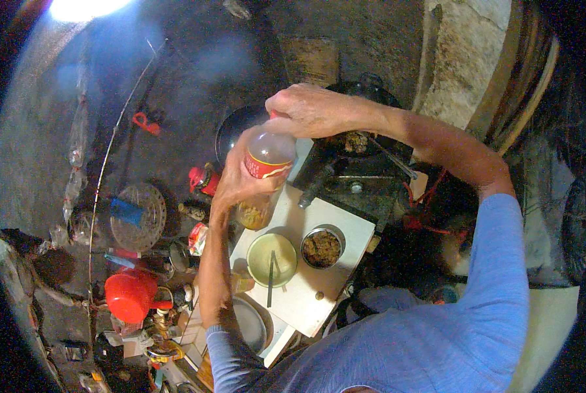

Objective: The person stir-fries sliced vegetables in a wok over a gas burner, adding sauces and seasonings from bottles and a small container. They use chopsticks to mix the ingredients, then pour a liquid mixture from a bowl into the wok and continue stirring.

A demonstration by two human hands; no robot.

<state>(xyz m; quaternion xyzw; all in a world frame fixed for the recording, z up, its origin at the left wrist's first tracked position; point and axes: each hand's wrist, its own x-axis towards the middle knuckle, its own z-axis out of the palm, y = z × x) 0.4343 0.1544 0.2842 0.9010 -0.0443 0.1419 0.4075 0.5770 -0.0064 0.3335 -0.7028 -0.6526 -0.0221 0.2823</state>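
My left hand [231,174] is wrapped around the middle of a clear plastic bottle [272,143] with a red and yellow label. Some yellowish stuff sits in the bottom of the bottle. At its top, my right hand [307,110] grips the red cap [275,115], most of which the fingers hide. Below the bottle, a pale green bowl [258,260] with dark chopsticks [270,282] lying across its rim stands on a white tabletop [307,304]. Beside it is a metal bowl [322,248] of brown, crumbly food.
A gas stove [344,184] holds a dark pan [332,147] with some food and a utensil in it. Beyond my left arm stand a red-capped bottle [204,179] and a red plastic dipper [131,294]. A round grey lid or plate [249,324] lies near my left forearm.
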